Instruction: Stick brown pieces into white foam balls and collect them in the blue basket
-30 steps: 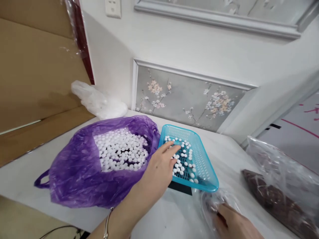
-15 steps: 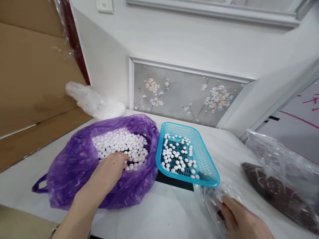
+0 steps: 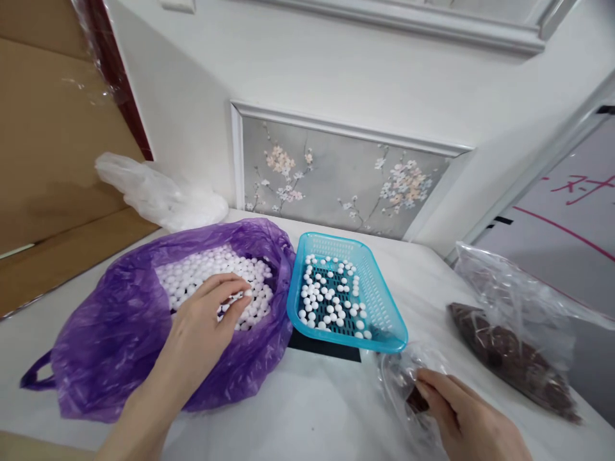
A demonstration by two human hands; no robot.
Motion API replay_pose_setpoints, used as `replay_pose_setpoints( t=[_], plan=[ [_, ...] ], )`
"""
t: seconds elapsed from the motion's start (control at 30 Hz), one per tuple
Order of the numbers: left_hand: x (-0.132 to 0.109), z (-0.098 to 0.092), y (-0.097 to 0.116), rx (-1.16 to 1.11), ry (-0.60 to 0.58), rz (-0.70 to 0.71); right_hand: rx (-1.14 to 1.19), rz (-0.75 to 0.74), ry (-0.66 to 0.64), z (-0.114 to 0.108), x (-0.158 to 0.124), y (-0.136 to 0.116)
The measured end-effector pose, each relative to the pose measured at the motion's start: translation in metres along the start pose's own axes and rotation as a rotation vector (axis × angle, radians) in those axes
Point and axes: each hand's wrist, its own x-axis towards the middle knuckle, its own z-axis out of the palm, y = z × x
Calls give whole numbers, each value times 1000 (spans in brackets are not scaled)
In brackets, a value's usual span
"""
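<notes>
My left hand (image 3: 206, 320) is over the opening of a purple plastic bag (image 3: 120, 326), with thumb and index finger pinched on a small white ball (image 3: 248, 292). Many more white balls (image 3: 202, 269) fill the bag beneath it. At the lower right, my right hand (image 3: 471, 410) has its thumb and fingers closed on a clear plastic bag (image 3: 391, 384). Something dark brown (image 3: 416, 401) shows inside that bag by the fingertips. Between the hands stands a blue perforated basket (image 3: 384, 282) with white balls scattered across its bottom.
A larger clear bag of brown contents (image 3: 514, 352) lies at the right. Behind the purple bag is a crumpled white plastic bag (image 3: 163, 198). A cardboard box (image 3: 57, 141) borders the left; a panelled wall (image 3: 336, 83) closes off the back of the white table (image 3: 312, 410).
My left hand has lifted from among the balls, and a white ball now shows between its fingertips. My right hand stays at the clear bag. The whole view has shifted slightly.
</notes>
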Motion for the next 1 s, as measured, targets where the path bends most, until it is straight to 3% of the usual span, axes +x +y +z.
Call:
replay_pose_setpoints(
  t=[0.07,0.17,0.27,0.37,0.47,0.63,0.77,0.9,1.0],
  plan=[
    [-11,3,15,-388,-69,-150,16,-49,-23,0,2,7],
    [-31,17,40,-1027,-345,-461,100,-115,-69,-6,4,12],
    [-47,39,60,-1401,-549,-705,180,-32,-22,-14,1,1],
    [-55,59,71,-1458,-650,-830,264,60,-3,-22,-1,-15],
    [-57,71,75,-1449,-715,-839,364,75,-7,-23,-1,-20],
    [-56,77,78,-1461,-748,-823,568,316,-56,-12,-1,-4],
    [-55,77,77,-1432,-729,-839,760,336,-63,-11,-3,-2],
    [-55,76,78,-1406,-725,-848,977,333,62,-21,-6,-30],
    [-56,74,78,-1416,-726,-817,1166,244,64,-23,-8,-57]
  ],
)
